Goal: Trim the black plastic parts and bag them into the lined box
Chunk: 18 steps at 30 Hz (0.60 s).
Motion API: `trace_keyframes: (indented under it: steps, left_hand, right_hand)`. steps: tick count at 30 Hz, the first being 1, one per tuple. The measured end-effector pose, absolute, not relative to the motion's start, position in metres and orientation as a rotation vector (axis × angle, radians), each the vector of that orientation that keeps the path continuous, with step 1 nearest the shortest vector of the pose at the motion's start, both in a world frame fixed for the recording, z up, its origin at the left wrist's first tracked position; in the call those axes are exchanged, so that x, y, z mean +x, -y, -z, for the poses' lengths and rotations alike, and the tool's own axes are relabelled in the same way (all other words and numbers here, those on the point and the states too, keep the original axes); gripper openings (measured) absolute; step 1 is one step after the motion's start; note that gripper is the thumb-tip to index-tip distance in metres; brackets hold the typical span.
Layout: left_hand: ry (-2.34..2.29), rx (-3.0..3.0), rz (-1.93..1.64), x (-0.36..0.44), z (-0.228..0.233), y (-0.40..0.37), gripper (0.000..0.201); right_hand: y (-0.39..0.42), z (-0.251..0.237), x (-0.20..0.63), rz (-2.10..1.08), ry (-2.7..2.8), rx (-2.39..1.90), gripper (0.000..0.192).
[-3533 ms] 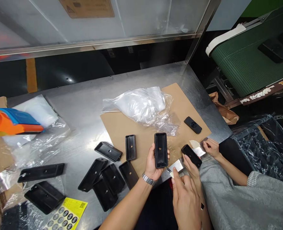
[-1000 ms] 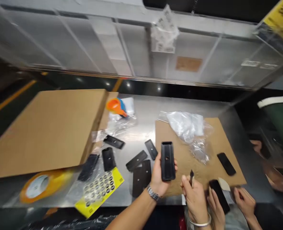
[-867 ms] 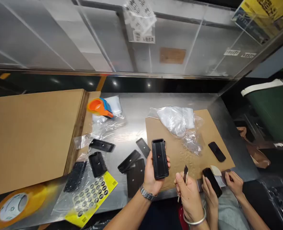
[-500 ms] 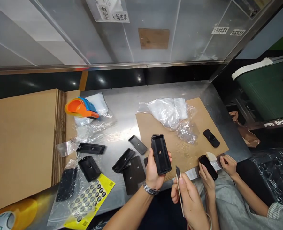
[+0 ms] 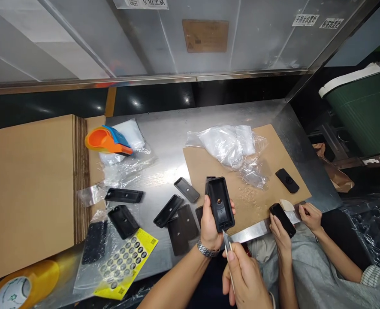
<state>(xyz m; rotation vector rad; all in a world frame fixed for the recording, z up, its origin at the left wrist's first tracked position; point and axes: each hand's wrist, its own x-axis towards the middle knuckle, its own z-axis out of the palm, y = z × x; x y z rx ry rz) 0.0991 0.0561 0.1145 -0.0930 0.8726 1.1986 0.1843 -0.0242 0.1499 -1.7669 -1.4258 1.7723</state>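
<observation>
My left hand (image 5: 211, 225) grips a black rectangular plastic tray part (image 5: 221, 203), hollow side up, above the near edge of the brown cardboard sheet (image 5: 267, 150). My right hand (image 5: 244, 279) pinches a thin knife blade (image 5: 227, 243) whose tip touches the part's near end. Several similar black parts (image 5: 177, 214) lie on the steel table (image 5: 167, 141) just left of my left hand.
A co-worker's hands (image 5: 281, 231) at the right hold another black part (image 5: 282, 219); a black part (image 5: 287, 180) lies on the cardboard. A crumpled clear bag (image 5: 228, 146), orange and blue scoops (image 5: 108, 140), a yellow sticker sheet (image 5: 125, 266), stacked cardboard (image 5: 29, 189), and a tape roll (image 5: 19, 287) surround them.
The view has tilted down and steadied. My right hand has brought the blade from beside the part to its near end. My left hand keeps holding the part.
</observation>
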Motion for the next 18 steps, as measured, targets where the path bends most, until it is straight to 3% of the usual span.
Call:
trace_keyframes:
  steps: [13,18]
  left_hand:
    - [-0.881,-0.056,-1.189,0.0995,-0.1123,-0.0535,0.053]
    - [-0.892,-0.036,-1.187,0.1004,-0.1106,-0.0512,0.053]
  right_hand:
    - [0.0249,-0.1517,0.1896,-1.842,1.192,-1.751,0.03]
    - [0.0256,-0.1529,0.1888,-1.695,1.234,-1.707,0.024]
